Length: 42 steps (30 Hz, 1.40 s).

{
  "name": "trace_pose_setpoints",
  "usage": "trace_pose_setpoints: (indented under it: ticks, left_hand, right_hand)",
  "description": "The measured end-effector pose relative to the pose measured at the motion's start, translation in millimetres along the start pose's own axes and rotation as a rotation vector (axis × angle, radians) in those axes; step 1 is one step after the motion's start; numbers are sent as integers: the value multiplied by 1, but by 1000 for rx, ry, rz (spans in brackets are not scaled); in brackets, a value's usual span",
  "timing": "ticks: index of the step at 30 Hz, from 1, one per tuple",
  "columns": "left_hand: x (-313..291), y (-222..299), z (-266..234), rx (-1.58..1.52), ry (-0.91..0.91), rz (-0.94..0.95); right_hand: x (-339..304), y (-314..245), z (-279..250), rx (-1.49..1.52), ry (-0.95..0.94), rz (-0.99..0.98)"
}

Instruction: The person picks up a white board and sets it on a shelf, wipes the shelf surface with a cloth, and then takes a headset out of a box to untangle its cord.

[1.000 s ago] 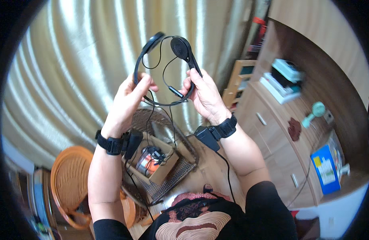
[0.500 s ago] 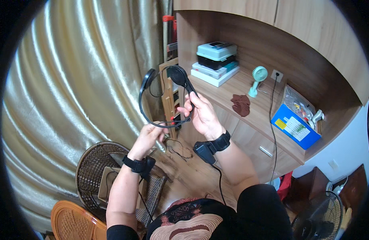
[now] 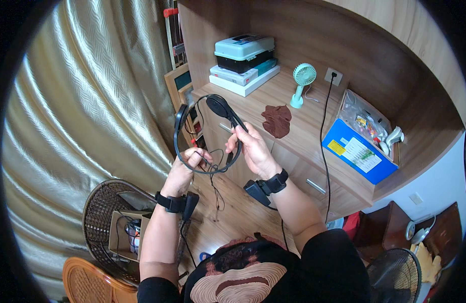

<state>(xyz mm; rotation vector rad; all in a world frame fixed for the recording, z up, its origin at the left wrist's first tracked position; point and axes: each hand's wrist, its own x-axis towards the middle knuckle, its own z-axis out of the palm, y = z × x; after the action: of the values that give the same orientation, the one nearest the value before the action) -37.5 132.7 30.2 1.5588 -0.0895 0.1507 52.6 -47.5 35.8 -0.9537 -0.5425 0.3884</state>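
A black over-the-head headset (image 3: 221, 107) is held up in front of me, its curved headband bowed toward me and its two round ear pads on the far side. My right hand (image 3: 255, 154) grips the arm by the right ear pad between thumb and fingers. At the lower left of the band, my left hand (image 3: 185, 169) is closed, fingers curled round the band and its thin black cable (image 3: 216, 189). That cable dangles in loose loops below the band. Both wrists wear black straps with small boxes.
A wooden cabinet shelf ahead holds a toolbox (image 3: 244, 50) on flat boxes, brown cloth (image 3: 277, 121), a mint handheld fan (image 3: 299, 83) and a blue box (image 3: 359, 151). At left stand a gold curtain (image 3: 91, 111) and a wicker chair (image 3: 99, 222) bearing a carton (image 3: 123, 235).
The view has shifted, so the cabinet sits further left. The headset is lower in view and turned a little. My left hand has curled further round the band, and the cable hangs in loops below it.
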Motion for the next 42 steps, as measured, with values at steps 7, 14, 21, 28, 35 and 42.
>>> trace_pose_setpoints:
  ticks: [7, 14, 21, 28, 35, 42]
  left_hand:
    - [4, -11, 15, -94, -165, -76]
    - [6, -24, 5, -24, -89, -130]
    - [-15, -36, -26, 876, -208, -108]
    - [-10, -9, -34, -233, 22, -55]
    - [-4, 12, -15, -560, 176, 173]
    - [0, 10, -20, -601, 230, 202]
  right_hand:
    - [2, -6, -21, -128, -114, -148]
    - [-1, -10, -17, -122, -3, -326]
    - [-3, 2, -2, -123, 36, -309]
    - [-3, 18, 10, 33, 36, -135]
    - [-10, 32, 26, 135, 192, -143]
    - [-38, 97, 21, -277, 184, -4]
